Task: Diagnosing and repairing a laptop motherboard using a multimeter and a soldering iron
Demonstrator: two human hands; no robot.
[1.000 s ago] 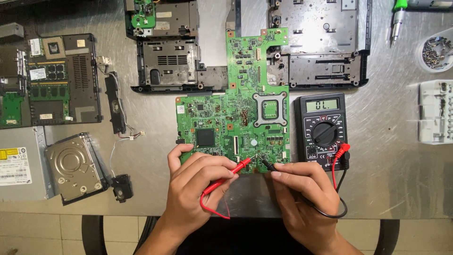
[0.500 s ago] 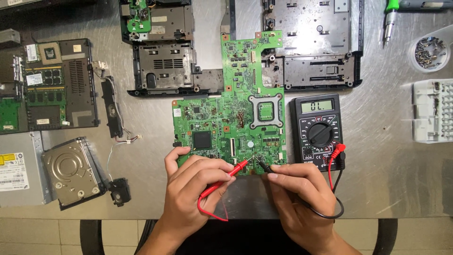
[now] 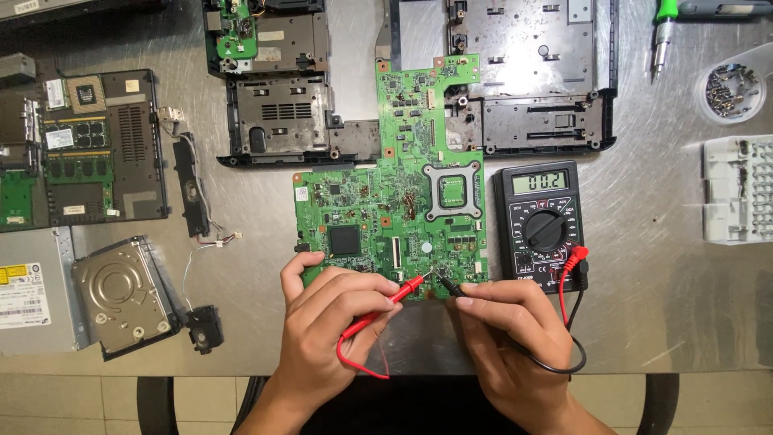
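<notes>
My left hand [image 3: 334, 322] pinches the slim red plastic probe [image 3: 400, 288], my right hand [image 3: 507, 322] the black probe [image 3: 448, 283], both tips on the stiff, fragile green circuit board [image 3: 378, 217] near the bench's front edge; I judge gripping the light, slippery shafts low steadies them.

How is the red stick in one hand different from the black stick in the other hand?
The red probe is in the left hand; the black probe is in the right hand. The red probe shows more of its length, while the black probe is mostly hidden by fingers. The red lead loops near the table edge; the black lead curves round to the multimeter. Both tips meet the green circuit board close together.
</notes>
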